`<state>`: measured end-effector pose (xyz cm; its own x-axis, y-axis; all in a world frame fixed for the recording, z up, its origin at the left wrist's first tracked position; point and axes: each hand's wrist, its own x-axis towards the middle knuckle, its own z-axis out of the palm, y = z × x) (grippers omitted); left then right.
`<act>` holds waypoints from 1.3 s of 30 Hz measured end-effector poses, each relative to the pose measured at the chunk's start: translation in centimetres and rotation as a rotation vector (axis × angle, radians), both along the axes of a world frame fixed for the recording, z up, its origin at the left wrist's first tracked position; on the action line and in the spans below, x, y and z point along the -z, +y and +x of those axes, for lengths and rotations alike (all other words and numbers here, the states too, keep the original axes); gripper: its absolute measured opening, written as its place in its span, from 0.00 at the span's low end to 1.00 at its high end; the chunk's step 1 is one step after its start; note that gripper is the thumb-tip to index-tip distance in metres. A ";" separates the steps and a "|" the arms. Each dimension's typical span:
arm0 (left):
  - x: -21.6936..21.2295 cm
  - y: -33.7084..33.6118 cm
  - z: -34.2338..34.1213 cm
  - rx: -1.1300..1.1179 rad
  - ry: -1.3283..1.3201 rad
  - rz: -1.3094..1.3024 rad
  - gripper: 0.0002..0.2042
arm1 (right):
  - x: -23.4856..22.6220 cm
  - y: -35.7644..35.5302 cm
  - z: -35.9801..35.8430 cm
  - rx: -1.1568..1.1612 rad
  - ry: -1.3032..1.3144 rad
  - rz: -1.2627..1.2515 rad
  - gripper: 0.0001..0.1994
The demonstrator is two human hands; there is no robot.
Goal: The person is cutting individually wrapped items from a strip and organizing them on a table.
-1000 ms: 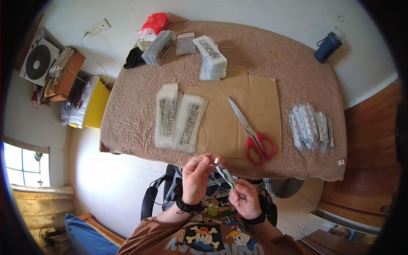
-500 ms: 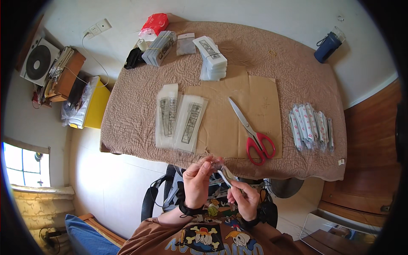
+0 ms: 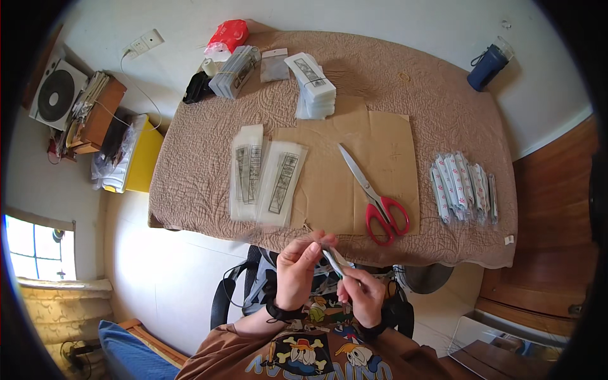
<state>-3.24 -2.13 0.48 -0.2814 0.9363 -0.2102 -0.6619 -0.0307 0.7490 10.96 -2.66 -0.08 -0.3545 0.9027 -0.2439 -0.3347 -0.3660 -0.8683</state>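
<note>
Just in front of the table's near edge, both my hands are closed on a slim white packet (image 3: 332,261) in clear plastic. My left hand (image 3: 296,269) pinches the upper end, where the film is see-through and hard to make out. Lower down, my right hand (image 3: 363,296) grips the packet between thumb and fingers. Beyond them, scissors with red handles (image 3: 379,206) lie slightly spread on a flat piece of cardboard (image 3: 324,177). To the left are two overlapping groups of flat clear sleeves (image 3: 283,183) with dark printed panels, partly on the cardboard.
Several wrapped slim packets (image 3: 459,190) lie side by side at the right. Banded stacks of sleeves (image 3: 313,85), a small clear bag (image 3: 274,65) and a red package (image 3: 229,35) are toward the back. A blue bottle (image 3: 487,68) stands at the far right.
My left fingers have shifted slightly at the packet's upper end, and the packet's angle has changed a little. Both hands keep their hold. The things on the table stay put.
</note>
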 end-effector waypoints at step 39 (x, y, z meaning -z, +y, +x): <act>0.1 -0.9 0.8 0.401 -0.340 -0.056 0.12 | 0.3 2.3 0.5 -0.044 -0.454 0.775 0.14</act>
